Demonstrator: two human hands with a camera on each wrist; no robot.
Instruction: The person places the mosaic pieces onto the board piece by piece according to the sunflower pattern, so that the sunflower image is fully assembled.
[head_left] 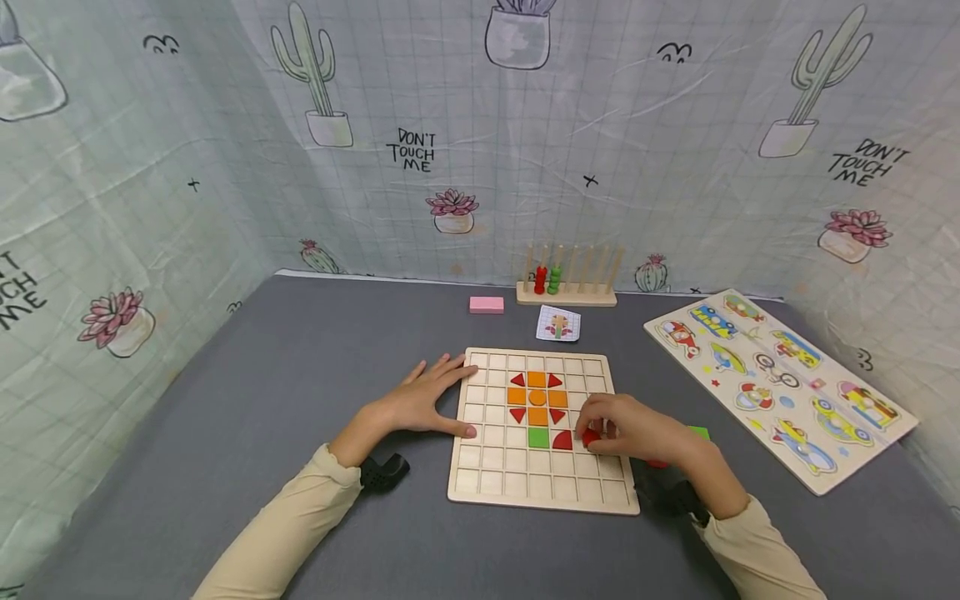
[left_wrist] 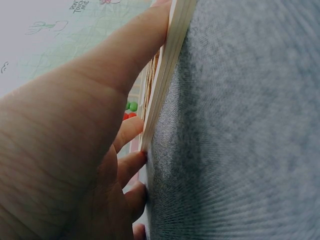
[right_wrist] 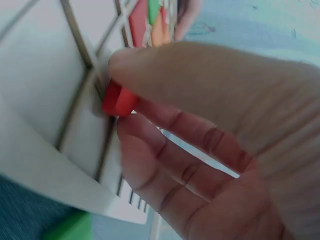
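Observation:
A wooden grid board (head_left: 491, 482) lies flat on the dark grey tabletop. My left hand (head_left: 423, 400) rests at its left side with spread fingers, the thumb on the edge. Between thumb and fingers my right hand (head_left: 630, 423) pinches a small red piece (right_wrist: 119, 101), close over a cell in the right part of the board. Left of that piece sit a red quarter-circle (head_left: 562, 440) and a green square (head_left: 538, 437). Above them, orange pieces (head_left: 537, 379) form a cross, with red triangles (head_left: 517, 381) at its corners.
Behind the board lie a patterned card (head_left: 558, 325) and a pink block (head_left: 487, 306). A peg stand (head_left: 566, 296) holds red and green beads. A wooden picture puzzle (head_left: 787, 392) lies at the right. A green piece (head_left: 699, 432) shows beside the right wrist.

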